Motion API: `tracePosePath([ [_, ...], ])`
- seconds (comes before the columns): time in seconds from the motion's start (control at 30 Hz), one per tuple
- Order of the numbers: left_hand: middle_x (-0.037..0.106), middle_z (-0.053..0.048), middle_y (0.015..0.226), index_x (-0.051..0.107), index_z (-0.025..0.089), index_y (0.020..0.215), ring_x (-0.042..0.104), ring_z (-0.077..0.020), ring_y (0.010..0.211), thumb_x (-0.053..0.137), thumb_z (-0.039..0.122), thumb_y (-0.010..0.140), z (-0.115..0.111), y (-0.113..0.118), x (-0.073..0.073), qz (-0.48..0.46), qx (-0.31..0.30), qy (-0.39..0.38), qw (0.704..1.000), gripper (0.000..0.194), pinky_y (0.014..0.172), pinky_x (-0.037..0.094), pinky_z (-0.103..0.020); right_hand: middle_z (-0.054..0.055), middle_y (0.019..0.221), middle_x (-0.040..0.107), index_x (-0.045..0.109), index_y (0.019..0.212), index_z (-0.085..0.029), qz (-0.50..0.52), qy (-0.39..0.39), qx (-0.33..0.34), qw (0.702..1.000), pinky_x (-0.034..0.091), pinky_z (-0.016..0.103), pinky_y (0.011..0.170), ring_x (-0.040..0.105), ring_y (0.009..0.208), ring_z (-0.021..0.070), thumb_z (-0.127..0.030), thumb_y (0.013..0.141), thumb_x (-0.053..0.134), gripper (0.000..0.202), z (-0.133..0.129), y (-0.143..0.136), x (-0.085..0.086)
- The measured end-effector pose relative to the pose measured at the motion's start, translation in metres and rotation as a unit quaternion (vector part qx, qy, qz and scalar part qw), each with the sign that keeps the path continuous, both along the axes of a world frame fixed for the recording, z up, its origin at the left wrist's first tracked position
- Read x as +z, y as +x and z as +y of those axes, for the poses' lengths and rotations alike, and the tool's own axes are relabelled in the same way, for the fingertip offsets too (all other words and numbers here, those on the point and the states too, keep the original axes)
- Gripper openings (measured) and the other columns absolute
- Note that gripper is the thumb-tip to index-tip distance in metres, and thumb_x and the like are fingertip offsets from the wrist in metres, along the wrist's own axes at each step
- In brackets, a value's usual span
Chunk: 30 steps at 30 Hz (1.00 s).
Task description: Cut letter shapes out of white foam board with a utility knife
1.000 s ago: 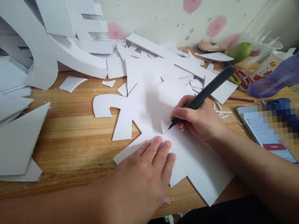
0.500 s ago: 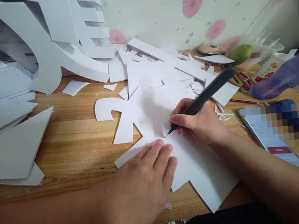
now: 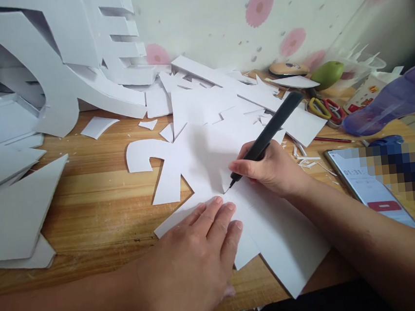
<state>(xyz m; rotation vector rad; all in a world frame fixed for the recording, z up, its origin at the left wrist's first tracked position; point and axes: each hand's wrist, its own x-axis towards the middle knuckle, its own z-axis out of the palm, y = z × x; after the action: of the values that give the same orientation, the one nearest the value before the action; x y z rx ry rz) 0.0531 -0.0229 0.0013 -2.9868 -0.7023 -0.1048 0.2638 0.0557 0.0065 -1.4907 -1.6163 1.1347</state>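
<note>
My right hand (image 3: 273, 168) grips a dark pen-style craft knife (image 3: 271, 130) between thumb and fingers. The handle leans up to the right, and the thin tip meets a white board (image 3: 285, 236). My left hand (image 3: 205, 243) lies flat on that board, fingers stretched out just below the tip. Faint lines and cut edges show on the white surface. A hook-shaped white piece (image 3: 165, 152) sits at the board's left; whether the two are joined, I cannot tell.
Large white cut-out shapes (image 3: 58, 96) stand at the back left, with white sheets (image 3: 17, 203) below. Scraps lie behind the board. On the right are a phone (image 3: 364, 184), scissors (image 3: 330, 109), a purple bottle (image 3: 382, 102), a pencil (image 3: 332, 139) and a green fruit (image 3: 328, 74).
The knife tip has shifted slightly left and down, and its handle stands steeper. My left hand stays pressed on the board. The whole view has shifted a little.
</note>
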Motion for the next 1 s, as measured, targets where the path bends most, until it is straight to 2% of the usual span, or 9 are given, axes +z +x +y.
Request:
tracePosePath([
  [0.33, 0.057, -0.012, 0.137, 0.064, 0.012, 0.126, 0.052, -0.0311, 0.128, 0.071, 0.066, 0.072, 0.0002, -0.0003, 0.0048, -0.007, 0.004, 0.016, 1.000, 0.076, 0.103, 0.040, -0.041, -0.006, 0.044, 0.051, 0.060, 0.058, -0.016, 0.038, -0.013, 0.003, 0.999, 0.030, 0.019, 0.039, 0.042, 0.042, 0.0055, -0.038, 0.071, 0.076, 0.030, 0.0005, 0.0020, -0.0037],
  [0.63, 0.056, -0.012, 0.138, 0.064, 0.014, 0.126, 0.053, -0.0306, 0.128, 0.071, 0.069, 0.069, -0.0016, -0.0011, 0.0021, -0.002, 0.005, 0.018, 1.000, 0.080, 0.102, 0.040, -0.041, -0.007, 0.048, 0.049, 0.059, 0.056, -0.017, 0.019, -0.003, -0.030, 0.999, 0.029, 0.021, 0.041, 0.040, 0.045, 0.0056, -0.037, 0.068, 0.076, 0.029, -0.0004, 0.0011, -0.0026],
  [0.83, 0.059, -0.012, 0.135, 0.066, 0.014, 0.124, 0.054, -0.0306, 0.126, 0.074, 0.068, 0.067, -0.0016, -0.0002, 0.0028, -0.003, 0.004, 0.023, 1.000, 0.079, 0.101, 0.041, -0.040, -0.007, 0.050, 0.049, 0.061, 0.057, -0.016, -0.026, 0.045, -0.030, 0.998, 0.028, 0.020, 0.043, 0.040, 0.049, 0.0059, -0.035, 0.065, 0.077, 0.027, -0.0023, -0.0022, 0.0011],
  [1.0, 0.060, -0.013, 0.134, 0.066, 0.014, 0.123, 0.055, -0.0311, 0.125, 0.074, 0.067, 0.067, -0.0014, -0.0023, 0.0050, -0.005, 0.000, 0.026, 1.000, 0.078, 0.101, 0.041, -0.041, -0.006, 0.052, 0.052, 0.063, 0.059, -0.016, -0.017, 0.029, -0.030, 0.999, 0.031, 0.019, 0.044, 0.042, 0.051, 0.0065, -0.036, 0.067, 0.077, 0.026, -0.0009, 0.0005, 0.0006],
])
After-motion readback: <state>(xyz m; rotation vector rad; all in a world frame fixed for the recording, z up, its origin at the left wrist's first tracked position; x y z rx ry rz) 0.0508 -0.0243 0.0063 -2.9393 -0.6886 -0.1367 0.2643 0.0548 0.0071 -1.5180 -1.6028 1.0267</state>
